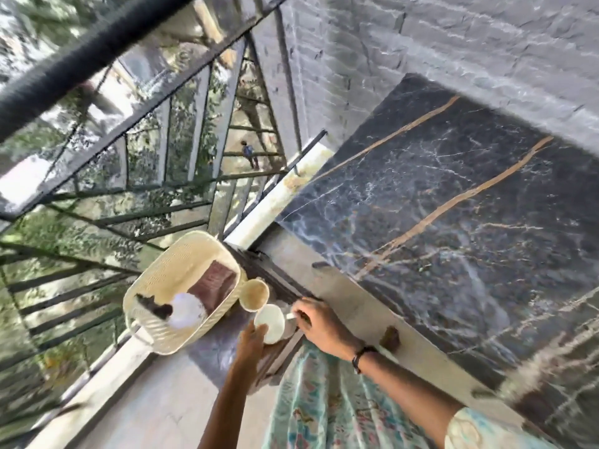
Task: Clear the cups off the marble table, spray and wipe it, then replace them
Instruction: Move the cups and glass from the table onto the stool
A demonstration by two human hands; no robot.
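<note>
Left hand (254,337) grips white cup (270,324) beside basket (181,291); right hand (316,324) pinches its handle (blurred); second cup (254,294) touches basket.

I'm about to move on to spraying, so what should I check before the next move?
1. Marble table free of cups: ok in the part in view.
2. White cup secured: ok, left hand at its rim, right hand at its handle side.
3. Beige cup parked: ok, beside the basket.
4. Cups on a stable spot: cannot tell, they sit near a ledge edge.
5. Spray bottle at hand: cannot tell; basket contents are blurred.
6. Cloth at hand: cannot tell.
</note>
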